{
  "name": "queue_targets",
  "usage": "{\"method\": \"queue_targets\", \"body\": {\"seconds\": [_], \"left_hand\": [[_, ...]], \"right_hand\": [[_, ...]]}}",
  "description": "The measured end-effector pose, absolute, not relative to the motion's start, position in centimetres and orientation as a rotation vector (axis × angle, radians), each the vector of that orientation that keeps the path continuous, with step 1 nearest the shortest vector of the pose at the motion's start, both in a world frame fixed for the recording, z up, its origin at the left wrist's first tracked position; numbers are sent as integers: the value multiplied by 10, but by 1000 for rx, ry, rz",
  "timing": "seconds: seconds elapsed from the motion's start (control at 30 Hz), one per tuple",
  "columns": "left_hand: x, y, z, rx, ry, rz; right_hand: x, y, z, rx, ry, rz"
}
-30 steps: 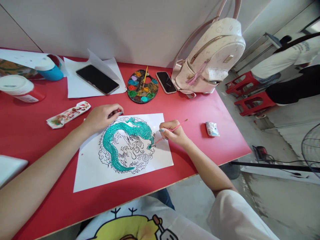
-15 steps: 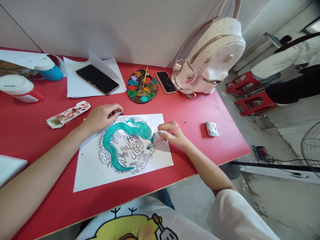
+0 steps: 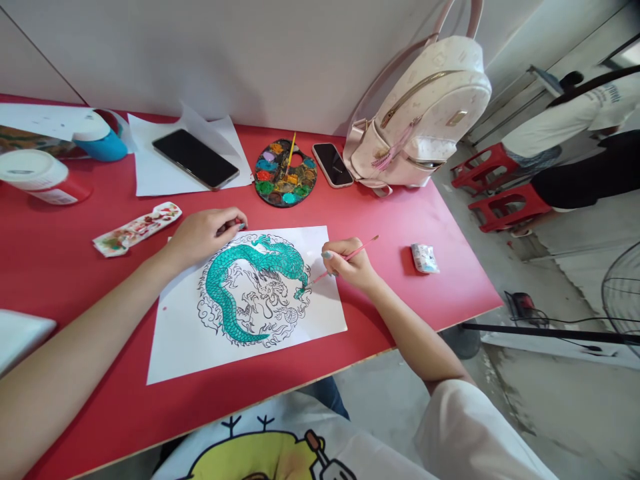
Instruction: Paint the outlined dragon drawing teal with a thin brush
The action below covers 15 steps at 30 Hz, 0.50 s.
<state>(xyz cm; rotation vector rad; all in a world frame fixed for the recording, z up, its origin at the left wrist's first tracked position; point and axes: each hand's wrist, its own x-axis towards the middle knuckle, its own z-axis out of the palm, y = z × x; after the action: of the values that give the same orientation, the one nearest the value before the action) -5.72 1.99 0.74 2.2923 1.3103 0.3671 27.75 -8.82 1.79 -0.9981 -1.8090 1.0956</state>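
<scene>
A thin pink paintbrush is pinched in my right hand, its lower end close to the right side of the drawing. Beneath it lies a white sheet of paper with a round line drawing of a dragon, whose long body is painted teal. The dragon's head and the surrounding swirls are unpainted outlines. My left hand rests at the sheet's upper left edge, fingers curled with nothing visible in them. Behind the sheet sits a round paint palette holding several colours, with a yellow-handled brush lying across it.
On the red table are a black phone on white sheets, another phone, a pale backpack, a small packet, a paint-stained strip, a white-lidded jar and a blue cup. People sit on red stools at right.
My right hand has shifted slightly up and right with the paintbrush, uncovering more teal at the dragon's right side. My left hand stays in place.
</scene>
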Motion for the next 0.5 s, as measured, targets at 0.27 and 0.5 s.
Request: {"method": "queue_targets", "body": {"seconds": [0.27,0.5], "left_hand": [[-57,19,8,2291,1317,360],[-56,19,11,2287,1317,355]], "right_hand": [[280,-86,17,-995,-1703,1102],[288,-72,13,-1054,-1362,884]]}}
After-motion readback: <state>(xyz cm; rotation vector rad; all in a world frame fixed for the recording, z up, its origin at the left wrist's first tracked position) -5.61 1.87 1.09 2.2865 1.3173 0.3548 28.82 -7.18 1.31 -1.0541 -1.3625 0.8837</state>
